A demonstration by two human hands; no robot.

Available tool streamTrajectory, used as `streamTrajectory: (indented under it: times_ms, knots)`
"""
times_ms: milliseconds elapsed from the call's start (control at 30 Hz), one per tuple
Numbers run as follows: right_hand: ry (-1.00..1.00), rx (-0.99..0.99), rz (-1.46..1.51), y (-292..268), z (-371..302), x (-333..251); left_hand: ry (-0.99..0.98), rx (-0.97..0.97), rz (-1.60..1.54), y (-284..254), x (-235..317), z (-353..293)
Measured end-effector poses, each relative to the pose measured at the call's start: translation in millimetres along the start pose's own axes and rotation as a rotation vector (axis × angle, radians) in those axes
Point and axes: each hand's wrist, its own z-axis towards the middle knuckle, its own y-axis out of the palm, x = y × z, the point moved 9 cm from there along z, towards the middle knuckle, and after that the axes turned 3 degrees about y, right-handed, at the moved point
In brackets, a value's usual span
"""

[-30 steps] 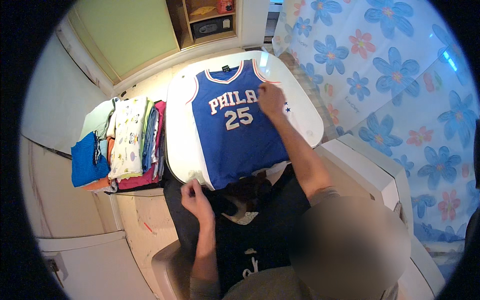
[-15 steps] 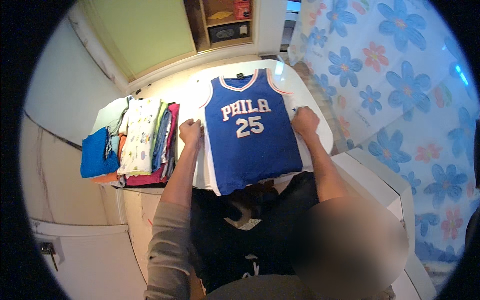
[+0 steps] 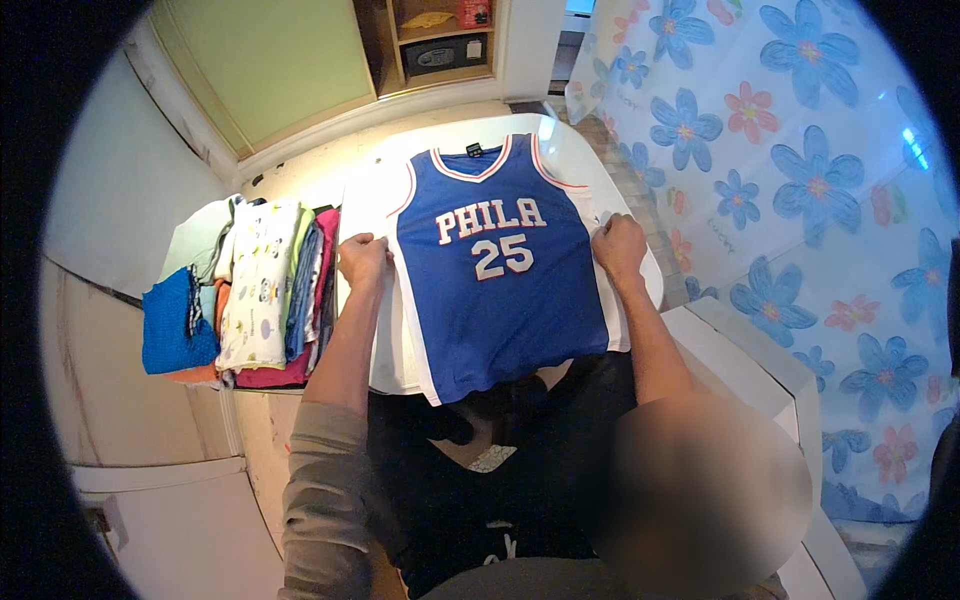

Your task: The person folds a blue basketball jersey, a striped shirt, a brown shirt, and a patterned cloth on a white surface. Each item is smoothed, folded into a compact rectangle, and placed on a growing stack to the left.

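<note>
A blue sleeveless basketball jersey point(image 3: 510, 335) with white side panels and red-and-white trim lies spread front side up on a white table. Its neckline points away from me, and the hem hangs over the near table edge above my lap. My left hand point(image 3: 363, 260) is closed with its fingertips at the jersey's left side edge. At the opposite edge, just below the armhole, my right hand point(image 3: 620, 245) is closed on the white side panel. Both sets of fingertips are partly hidden.
Left of the jersey stands a row of folded clothes point(image 3: 258, 290) in several colours, with a blue knitted piece point(image 3: 178, 325) at its outer end. The white table point(image 3: 570, 150) has rounded corners. A flowered curtain point(image 3: 740, 200) hangs on the right. Open shelves point(image 3: 440, 35) stand beyond.
My hands have moved slightly farther apart, and the jersey lies wider and smoother between them. Its hem sits a little nearer to me. The whole view has shifted slightly.
</note>
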Motion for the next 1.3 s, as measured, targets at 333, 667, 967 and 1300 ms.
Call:
streamTrajectory:
  times_ms: [333, 667, 967, 1300]
  knots:
    - [-0.083, 0.012, -0.024, -16.0, 24.3, -31.7, 0.309, 0.069, 0.41, -1.6, 35.5, -33.5]
    - [-0.151, -0.15, -0.039, 51.2, 74.6, -66.2, 0.742, -0.137, 0.486, 32.1, 33.3, -115.1]
    - [0.037, -0.113, 0.199, 58.3, 97.7, -36.4, 0.789, -0.158, 0.577, 36.1, 38.5, -122.2]
    - [-0.241, -0.107, -0.104, 40.9, 89.8, -80.4, 0.859, -0.218, 0.823, 52.5, 26.1, -123.6]
